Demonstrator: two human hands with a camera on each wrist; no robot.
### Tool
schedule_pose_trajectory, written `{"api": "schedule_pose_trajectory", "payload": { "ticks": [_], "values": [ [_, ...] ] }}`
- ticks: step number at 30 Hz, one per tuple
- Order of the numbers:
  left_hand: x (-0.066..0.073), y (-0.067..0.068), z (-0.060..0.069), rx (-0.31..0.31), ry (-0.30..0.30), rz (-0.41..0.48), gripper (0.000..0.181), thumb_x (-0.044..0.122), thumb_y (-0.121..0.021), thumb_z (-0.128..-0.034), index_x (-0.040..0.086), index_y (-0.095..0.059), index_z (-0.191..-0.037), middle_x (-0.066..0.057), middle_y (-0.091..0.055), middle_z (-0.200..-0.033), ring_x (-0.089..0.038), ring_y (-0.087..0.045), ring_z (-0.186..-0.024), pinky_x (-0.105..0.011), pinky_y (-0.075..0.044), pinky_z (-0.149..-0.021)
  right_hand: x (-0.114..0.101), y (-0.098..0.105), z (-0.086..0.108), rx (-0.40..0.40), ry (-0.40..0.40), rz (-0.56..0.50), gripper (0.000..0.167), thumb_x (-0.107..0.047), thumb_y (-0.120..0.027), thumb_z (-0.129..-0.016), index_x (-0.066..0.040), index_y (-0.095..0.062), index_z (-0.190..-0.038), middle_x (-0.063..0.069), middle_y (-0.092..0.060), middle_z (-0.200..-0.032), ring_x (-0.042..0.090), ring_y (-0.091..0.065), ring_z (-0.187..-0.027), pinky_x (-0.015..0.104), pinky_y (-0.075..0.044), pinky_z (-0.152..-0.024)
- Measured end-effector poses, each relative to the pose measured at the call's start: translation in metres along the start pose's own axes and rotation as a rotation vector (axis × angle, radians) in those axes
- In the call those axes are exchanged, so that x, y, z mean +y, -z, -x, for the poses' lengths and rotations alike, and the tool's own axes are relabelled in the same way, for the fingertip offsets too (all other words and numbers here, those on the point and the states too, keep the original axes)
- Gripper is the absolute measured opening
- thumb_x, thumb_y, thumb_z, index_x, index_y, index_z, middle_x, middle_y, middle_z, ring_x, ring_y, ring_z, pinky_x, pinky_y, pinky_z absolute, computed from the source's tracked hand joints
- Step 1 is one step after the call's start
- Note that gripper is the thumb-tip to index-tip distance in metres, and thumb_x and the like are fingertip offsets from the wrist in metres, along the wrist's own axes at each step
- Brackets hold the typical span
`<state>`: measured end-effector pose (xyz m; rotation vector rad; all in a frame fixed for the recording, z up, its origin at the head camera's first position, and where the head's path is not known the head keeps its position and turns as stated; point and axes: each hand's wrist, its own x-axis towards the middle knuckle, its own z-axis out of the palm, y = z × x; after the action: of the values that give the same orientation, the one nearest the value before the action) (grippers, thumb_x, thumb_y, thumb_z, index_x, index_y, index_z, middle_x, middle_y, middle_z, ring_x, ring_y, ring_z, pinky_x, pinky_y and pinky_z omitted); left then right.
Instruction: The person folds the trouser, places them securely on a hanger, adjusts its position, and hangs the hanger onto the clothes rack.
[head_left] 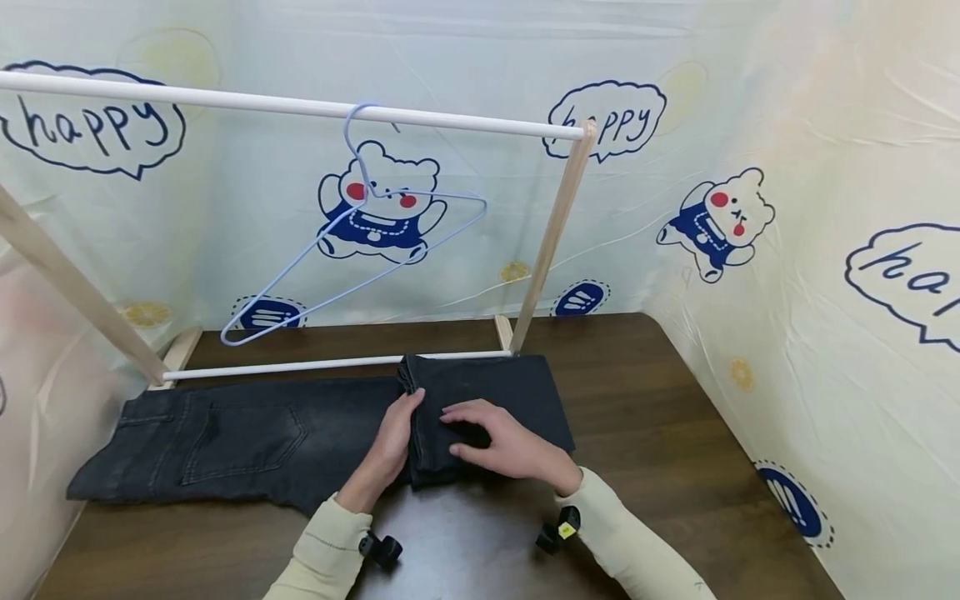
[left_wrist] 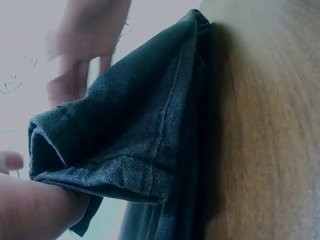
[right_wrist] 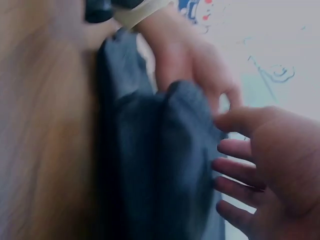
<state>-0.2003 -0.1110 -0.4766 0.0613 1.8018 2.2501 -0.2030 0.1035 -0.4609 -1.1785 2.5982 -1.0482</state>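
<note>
Dark grey trousers [head_left: 247,442] lie across the table, their right part folded over into a thick stack [head_left: 487,383]. At the stack's left edge my left hand [head_left: 386,442] grips the folded cloth, thumb on top, other fingers mostly hidden; the left wrist view shows the hand [left_wrist: 37,207] against the open leg hem [left_wrist: 110,175]. My right hand [head_left: 510,442] is over the stack, its fingers spread and slightly bent. In the right wrist view the right hand's fingers [right_wrist: 240,170] are apart beside the blurred cloth [right_wrist: 160,165], holding nothing.
Behind the trousers stands a rack with a white top rail [head_left: 247,102], a wooden post [head_left: 551,233] and a low white bar [head_left: 285,366]. A light blue wire hanger [head_left: 300,254] hangs from the rail. Printed sheeting [head_left: 810,333] encloses the brown table [head_left: 675,500].
</note>
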Motion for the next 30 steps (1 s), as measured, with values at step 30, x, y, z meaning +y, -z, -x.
{"api": "schedule_pose_trajectory", "payload": {
  "ticks": [30],
  "values": [
    [0.028,0.010,-0.002,-0.040,-0.142,-0.310,0.052,0.012,-0.036,-0.1107,0.006,-0.024,-0.161,-0.026,-0.055,-0.142,-0.036,-0.062,-0.123,-0.029,-0.054,-0.094,0.042,-0.008,0.037,0.019,0.008,0.423,0.111,0.008,-0.078,-0.079,-0.016,-0.011,-0.165,0.004,-0.012,-0.171,0.022,-0.015,-0.157,0.046,-0.024,-0.124]
  ]
}}
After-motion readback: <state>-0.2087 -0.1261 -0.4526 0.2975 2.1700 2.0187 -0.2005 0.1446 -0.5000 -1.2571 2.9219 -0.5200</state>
